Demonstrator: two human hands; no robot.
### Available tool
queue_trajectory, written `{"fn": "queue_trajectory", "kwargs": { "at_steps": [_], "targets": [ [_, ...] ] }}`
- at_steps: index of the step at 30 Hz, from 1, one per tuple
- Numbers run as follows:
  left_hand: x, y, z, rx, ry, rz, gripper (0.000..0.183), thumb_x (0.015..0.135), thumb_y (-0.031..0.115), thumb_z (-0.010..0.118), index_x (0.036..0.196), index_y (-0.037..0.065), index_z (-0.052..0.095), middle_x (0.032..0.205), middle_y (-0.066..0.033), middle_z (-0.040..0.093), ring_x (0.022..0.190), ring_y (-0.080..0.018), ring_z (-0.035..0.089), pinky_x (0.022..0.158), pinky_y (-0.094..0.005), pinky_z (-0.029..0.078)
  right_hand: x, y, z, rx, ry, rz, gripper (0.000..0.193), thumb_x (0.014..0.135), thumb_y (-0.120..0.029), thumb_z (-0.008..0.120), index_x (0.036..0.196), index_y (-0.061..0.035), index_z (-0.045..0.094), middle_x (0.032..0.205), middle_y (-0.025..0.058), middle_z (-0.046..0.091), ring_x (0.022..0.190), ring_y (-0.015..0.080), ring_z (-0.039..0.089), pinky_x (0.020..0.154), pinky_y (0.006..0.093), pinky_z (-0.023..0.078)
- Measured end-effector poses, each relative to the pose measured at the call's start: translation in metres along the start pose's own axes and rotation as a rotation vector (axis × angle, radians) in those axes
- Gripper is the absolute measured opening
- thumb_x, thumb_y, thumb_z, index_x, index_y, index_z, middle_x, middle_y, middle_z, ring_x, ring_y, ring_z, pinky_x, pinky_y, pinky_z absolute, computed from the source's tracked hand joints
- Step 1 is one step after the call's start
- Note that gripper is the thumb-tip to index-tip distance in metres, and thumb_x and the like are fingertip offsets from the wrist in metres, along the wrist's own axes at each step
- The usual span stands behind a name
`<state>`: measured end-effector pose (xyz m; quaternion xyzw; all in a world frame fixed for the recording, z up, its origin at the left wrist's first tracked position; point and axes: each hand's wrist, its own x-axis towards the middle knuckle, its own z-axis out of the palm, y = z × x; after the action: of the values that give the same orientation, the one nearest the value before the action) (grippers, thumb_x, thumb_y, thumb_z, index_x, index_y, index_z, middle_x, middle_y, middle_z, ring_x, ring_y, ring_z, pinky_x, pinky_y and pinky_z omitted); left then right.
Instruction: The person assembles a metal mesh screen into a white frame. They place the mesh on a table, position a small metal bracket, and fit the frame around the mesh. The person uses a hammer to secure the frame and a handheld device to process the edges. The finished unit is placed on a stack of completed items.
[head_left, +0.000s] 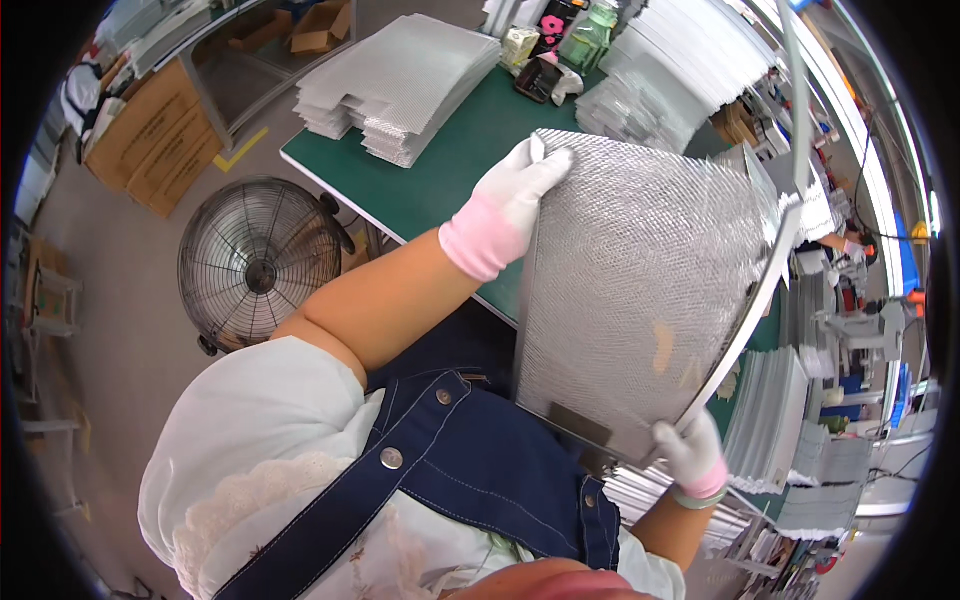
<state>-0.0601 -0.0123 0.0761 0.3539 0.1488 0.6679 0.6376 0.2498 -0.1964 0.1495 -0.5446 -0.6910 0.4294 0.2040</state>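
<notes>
A silver metal mesh filter panel (635,270) is held up in front of me, tilted, with a pale metal frame strip (745,330) along its right side. My left hand (512,205), in a white glove with a pink cuff, grips the panel's upper left corner, thumb over the mesh. At the lower right corner, my right hand (693,455), gloved alike, is closed on the edge; part of its fingers is hidden behind the panel. A dark rectangular patch (567,424) shows along the panel's lower edge.
Stacked mesh sheets (410,75) lie on the green table (440,190); more silver sheets (690,60) are piled beyond. A green bottle (588,38) and a dark box (538,78) stand between. A floor fan (261,275) is at left. Another person's hand (852,247) shows far right.
</notes>
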Motion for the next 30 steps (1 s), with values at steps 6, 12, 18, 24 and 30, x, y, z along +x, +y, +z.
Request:
{"fn": "queue_trajectory", "kwargs": {
  "at_steps": [6, 12, 18, 24, 30],
  "targets": [
    [-0.118, -0.038, -0.039, 0.626, -0.137, -0.054, 0.045, 0.105, 0.023, 0.043, 0.133, -0.012, 0.046, 0.132, -0.0196, 0.058, 0.127, -0.0262, 0.053, 0.109, -0.0386, 0.039, 0.025, -0.013, -0.091, 0.127, -0.304, 0.302, 0.053, 0.085, -0.010, 0.067, 0.134, 0.0045, 0.052, 0.117, 0.0037, 0.064, 0.105, 0.0115, 0.056, 0.095, 0.0295, 0.046],
    [-0.091, 0.048, 0.006, 1.244, -1.018, -0.785, 0.027, 0.093, 0.023, 0.060, 0.103, 0.001, 0.071, 0.097, -0.0145, 0.071, 0.091, -0.0275, 0.068, 0.083, -0.0368, 0.053, 0.049, 0.011, -0.072, -0.160, -0.418, 0.367, 0.044, 0.084, -0.007, 0.065, 0.126, 0.0017, 0.058, 0.104, 0.0060, 0.067, 0.095, 0.0136, 0.059, 0.088, 0.0301, 0.048],
    [-0.006, -0.020, 0.142, 1.525, -1.371, 0.374, 0.031, 0.087, 0.025, 0.070, 0.104, 0.001, 0.063, 0.083, -0.0132, 0.065, 0.081, -0.0312, 0.065, 0.075, -0.0400, 0.051, 0.059, -0.030, -0.062, -0.452, -0.442, 0.297, 0.032, 0.088, -0.015, 0.065, 0.114, 0.0030, 0.061, 0.091, 0.0077, 0.066, 0.086, 0.0155, 0.060, 0.082, 0.0311, 0.048],
    [0.009, -0.029, 0.151, 1.543, -1.607, -0.309, 0.035, 0.095, 0.033, 0.060, 0.106, 0.000, 0.063, 0.082, -0.0126, 0.066, 0.081, -0.0255, 0.066, 0.074, -0.0384, 0.051, 0.040, -0.027, -0.014, -0.316, 0.171, 0.048, 0.027, 0.092, -0.025, 0.063, 0.101, 0.0005, 0.064, 0.077, 0.0137, 0.064, 0.073, 0.0248, 0.063, 0.067, 0.0346, 0.049],
    [0.011, -0.024, 0.093, 1.609, -1.445, 0.093, 0.027, 0.097, 0.030, 0.054, 0.092, 0.004, 0.059, 0.076, -0.0152, 0.062, 0.073, -0.0325, 0.063, 0.067, -0.0417, 0.050, 0.046, 0.021, 0.007, -1.019, 0.481, -0.200, 0.027, 0.092, -0.031, 0.063, 0.082, -0.0066, 0.059, 0.070, 0.0128, 0.061, 0.065, 0.0339, 0.062, 0.059, 0.0438, 0.049]
  ]
}}
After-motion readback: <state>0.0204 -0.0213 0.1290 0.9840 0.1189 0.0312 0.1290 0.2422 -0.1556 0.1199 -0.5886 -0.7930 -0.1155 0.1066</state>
